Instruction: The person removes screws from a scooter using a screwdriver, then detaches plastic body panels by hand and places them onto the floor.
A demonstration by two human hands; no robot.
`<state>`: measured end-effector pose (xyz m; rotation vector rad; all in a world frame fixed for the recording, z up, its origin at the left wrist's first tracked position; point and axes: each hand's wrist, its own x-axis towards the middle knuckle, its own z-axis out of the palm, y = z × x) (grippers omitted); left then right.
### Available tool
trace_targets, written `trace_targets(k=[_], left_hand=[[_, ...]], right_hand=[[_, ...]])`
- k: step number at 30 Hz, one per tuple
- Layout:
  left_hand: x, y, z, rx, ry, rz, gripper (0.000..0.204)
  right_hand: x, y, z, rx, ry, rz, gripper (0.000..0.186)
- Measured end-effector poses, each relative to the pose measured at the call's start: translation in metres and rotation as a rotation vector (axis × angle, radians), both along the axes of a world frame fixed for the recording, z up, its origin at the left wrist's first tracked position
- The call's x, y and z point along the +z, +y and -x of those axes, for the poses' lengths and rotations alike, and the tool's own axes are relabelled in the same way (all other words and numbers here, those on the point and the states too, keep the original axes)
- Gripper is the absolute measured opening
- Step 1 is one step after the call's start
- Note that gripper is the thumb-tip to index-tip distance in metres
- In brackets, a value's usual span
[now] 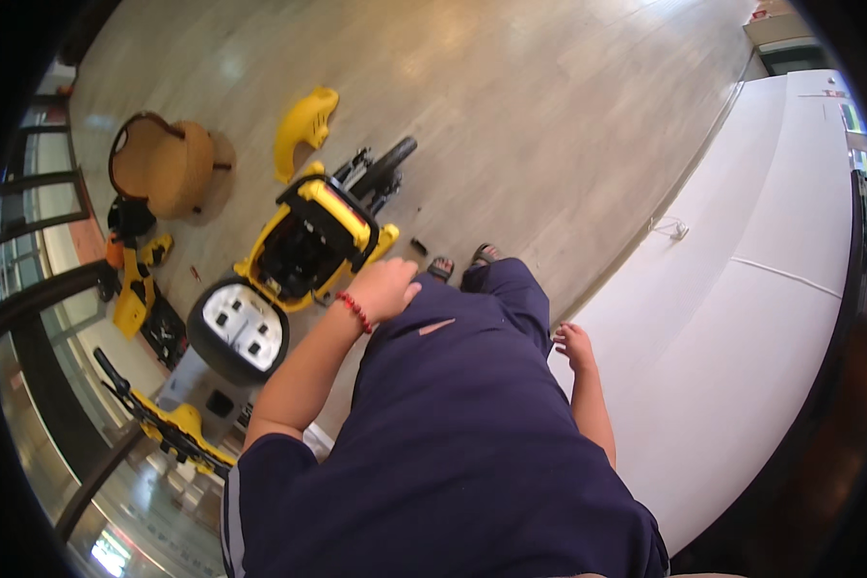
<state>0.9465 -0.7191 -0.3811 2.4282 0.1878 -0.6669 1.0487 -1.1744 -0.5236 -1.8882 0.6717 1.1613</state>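
Note:
My left hand (383,288), with a red bead bracelet (354,312) at its wrist, hangs beside my left thigh. Its fingers curl inward in a loose fist; whatever they might hold is hidden. Close to it stands a partly stripped yellow scooter (250,258) with its inner bay exposed. The scooter's seat (246,328) is tipped up, showing a white underside with black pads. Its rear wheel (387,169) points away from me. My right hand (573,345) hangs by my right leg, fingers apart and holding nothing, near a long white surface (703,328).
A yellow curved body panel (303,130) lies on the floor beyond the scooter. Farther left are a tan round chair (170,166) and another yellow-and-black vehicle (137,299). A small black piece (419,247) lies near my sandalled feet. The scooter's handlebar (116,380) reaches left.

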Motion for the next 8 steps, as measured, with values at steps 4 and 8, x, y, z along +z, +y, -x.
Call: trace_targets(k=[4,8], left_hand=[[-0.006,0.012,-0.040,-0.102,0.173,-0.098,0.029],[-0.043,0.025,-0.087,-0.138,0.276,-0.044,0.034]], right_hand=[[-0.027,-0.005,-0.023,0.229,-0.079,-0.034,0.030],[-0.076,-0.014,-0.064,0.099,0.020,0.059,0.017]])
